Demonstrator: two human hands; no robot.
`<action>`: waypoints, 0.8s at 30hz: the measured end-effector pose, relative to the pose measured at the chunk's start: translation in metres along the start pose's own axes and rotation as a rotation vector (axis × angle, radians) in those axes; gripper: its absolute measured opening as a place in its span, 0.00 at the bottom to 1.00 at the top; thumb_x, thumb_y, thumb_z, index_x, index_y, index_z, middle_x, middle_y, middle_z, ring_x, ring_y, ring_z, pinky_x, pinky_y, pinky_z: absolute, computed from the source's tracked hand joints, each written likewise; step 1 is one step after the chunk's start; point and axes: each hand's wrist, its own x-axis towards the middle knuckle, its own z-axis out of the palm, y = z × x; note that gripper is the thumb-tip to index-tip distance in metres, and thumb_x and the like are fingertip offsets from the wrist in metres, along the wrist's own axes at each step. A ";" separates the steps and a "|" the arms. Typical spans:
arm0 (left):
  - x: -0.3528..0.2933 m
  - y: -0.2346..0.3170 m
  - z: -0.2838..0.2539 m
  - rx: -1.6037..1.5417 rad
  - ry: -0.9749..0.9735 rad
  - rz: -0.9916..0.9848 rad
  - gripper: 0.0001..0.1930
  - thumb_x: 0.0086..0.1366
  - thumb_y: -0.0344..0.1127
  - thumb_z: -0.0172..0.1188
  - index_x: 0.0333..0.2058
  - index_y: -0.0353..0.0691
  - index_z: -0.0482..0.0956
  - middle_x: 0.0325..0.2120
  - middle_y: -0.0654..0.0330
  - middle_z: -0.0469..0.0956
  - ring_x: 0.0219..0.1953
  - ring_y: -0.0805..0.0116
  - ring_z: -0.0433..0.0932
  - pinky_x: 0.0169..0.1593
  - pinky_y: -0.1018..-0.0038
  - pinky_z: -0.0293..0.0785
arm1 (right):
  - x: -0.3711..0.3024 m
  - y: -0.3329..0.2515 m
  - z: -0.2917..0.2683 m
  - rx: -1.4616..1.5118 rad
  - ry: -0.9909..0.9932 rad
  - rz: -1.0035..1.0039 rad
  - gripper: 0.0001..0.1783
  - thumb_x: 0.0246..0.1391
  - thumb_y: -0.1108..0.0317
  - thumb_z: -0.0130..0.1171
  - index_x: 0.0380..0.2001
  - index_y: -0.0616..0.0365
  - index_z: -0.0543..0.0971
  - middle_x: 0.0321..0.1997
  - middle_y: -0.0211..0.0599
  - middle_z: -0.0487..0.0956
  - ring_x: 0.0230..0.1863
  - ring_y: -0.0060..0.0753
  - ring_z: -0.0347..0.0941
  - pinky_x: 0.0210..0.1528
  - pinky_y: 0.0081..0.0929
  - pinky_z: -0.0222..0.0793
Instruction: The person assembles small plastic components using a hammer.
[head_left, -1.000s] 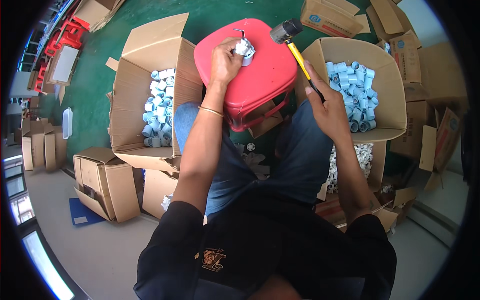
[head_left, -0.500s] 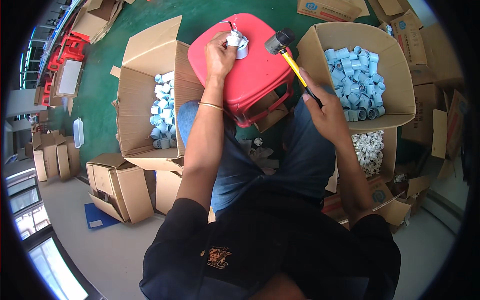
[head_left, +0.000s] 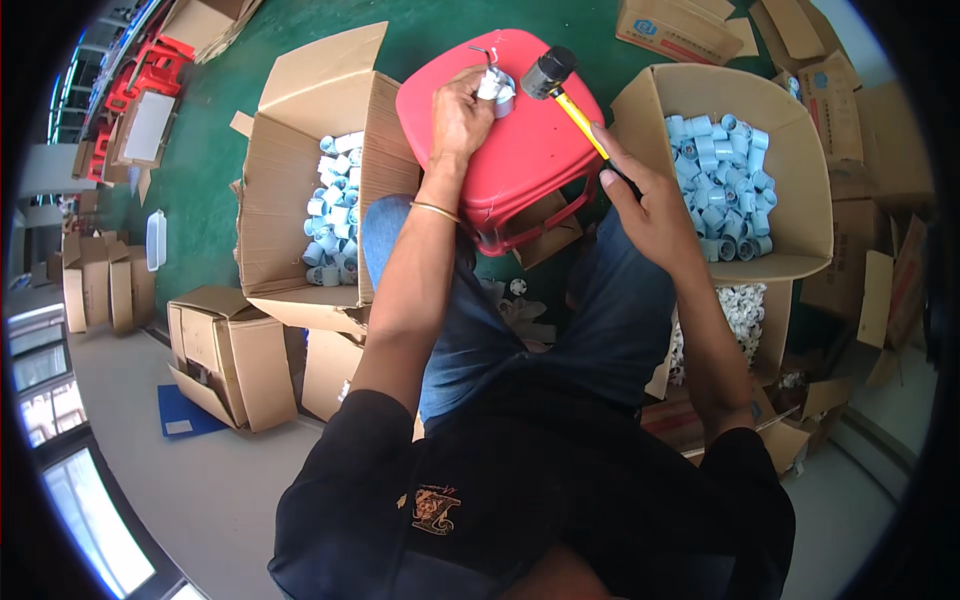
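Observation:
On the red plastic stool (head_left: 530, 150), the fingers of my left hand (head_left: 462, 122) are closed round a small white and pale-blue plastic pipe fitting (head_left: 503, 98). A thin dark bent rod (head_left: 484, 52) sticks up at the fitting's far side; whether my fingers grip it too is hidden. My right hand (head_left: 652, 212) is wrapped round the yellow and black handle of a mallet (head_left: 575, 115), thumb along the shaft. The mallet's dark head is raised just right of the fitting, apart from it.
Pale-blue pipe fittings fill part of a cardboard box (head_left: 300, 195) at left and another box (head_left: 740, 90) at right. Below the right one, a box holds small white parts (head_left: 740, 315). More cartons (head_left: 235, 355) stand around, and my knees flank the stool.
The mallet head has come left, closer to the fitting. My left hand keeps its hold on the fitting. The whole view has shifted slightly.

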 end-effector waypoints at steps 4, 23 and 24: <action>-0.002 -0.001 -0.001 -0.033 0.006 0.026 0.10 0.51 0.20 0.57 0.33 0.33 0.83 0.38 0.57 0.84 0.27 0.64 0.77 0.31 0.73 0.72 | 0.037 -0.051 -0.023 -0.059 -0.032 -0.025 0.27 0.59 0.76 0.48 0.63 0.59 0.68 0.59 0.42 0.76 0.38 0.30 0.74 0.39 0.24 0.67; -0.008 -0.002 -0.001 -0.043 0.018 -0.001 0.13 0.47 0.19 0.54 0.33 0.32 0.83 0.42 0.56 0.84 0.21 0.60 0.75 0.28 0.71 0.71 | 0.080 -0.101 -0.052 -0.010 0.376 -0.363 0.27 0.60 0.74 0.47 0.64 0.47 0.69 0.44 0.41 0.84 0.27 0.38 0.75 0.32 0.34 0.68; -0.004 0.001 0.002 -0.043 0.021 0.011 0.13 0.47 0.19 0.54 0.33 0.32 0.83 0.42 0.56 0.84 0.20 0.60 0.74 0.28 0.71 0.71 | 0.080 -0.080 -0.041 -0.109 0.304 -0.415 0.27 0.61 0.74 0.47 0.63 0.48 0.69 0.45 0.42 0.83 0.29 0.39 0.76 0.33 0.34 0.69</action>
